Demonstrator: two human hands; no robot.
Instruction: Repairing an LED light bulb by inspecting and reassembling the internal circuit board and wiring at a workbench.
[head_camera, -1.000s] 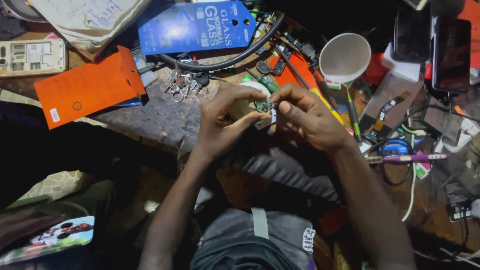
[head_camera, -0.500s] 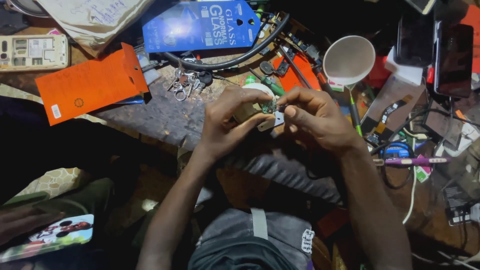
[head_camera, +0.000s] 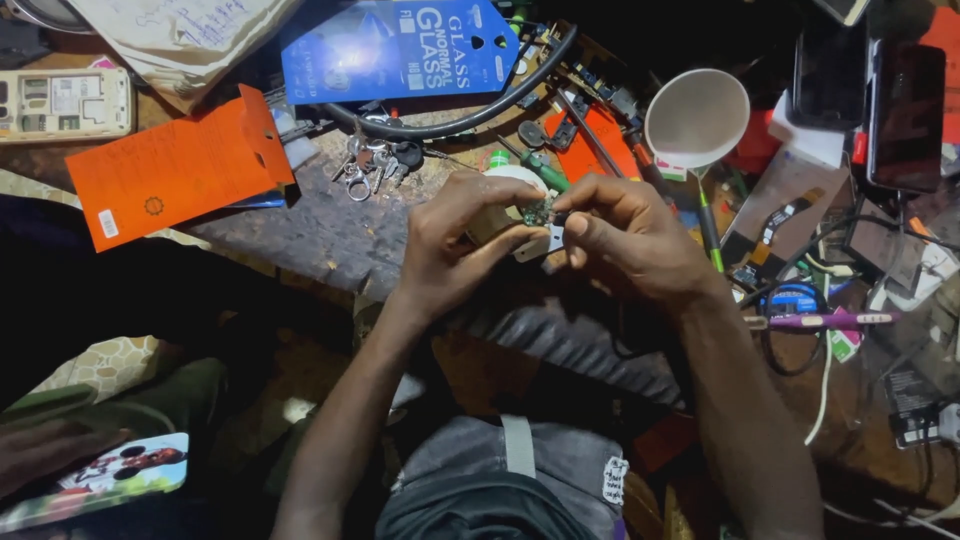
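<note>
My left hand (head_camera: 455, 245) and my right hand (head_camera: 625, 235) meet over the front edge of a cluttered workbench (head_camera: 280, 225). Between their fingertips they pinch a small green circuit board (head_camera: 538, 211) with a little white metal piece (head_camera: 551, 240) hanging below it. The left thumb and fingers hold the board from the left, and the right fingers close on it from the right. Just behind the hands lies a white round object (head_camera: 510, 178) and a green-handled screwdriver (head_camera: 535, 170).
An orange card packet (head_camera: 175, 165) and a blue packet (head_camera: 400, 45) lie at the back left, with a bunch of keys (head_camera: 370, 165) and a black cable (head_camera: 470, 115) between. A white funnel-like cup (head_camera: 697, 115), dark phones (head_camera: 905, 100), a purple pen (head_camera: 830, 320) and wires crowd the right.
Both hands have stayed together on the small board, shifting slightly; the fingers have turned the board so more of its green face shows.
</note>
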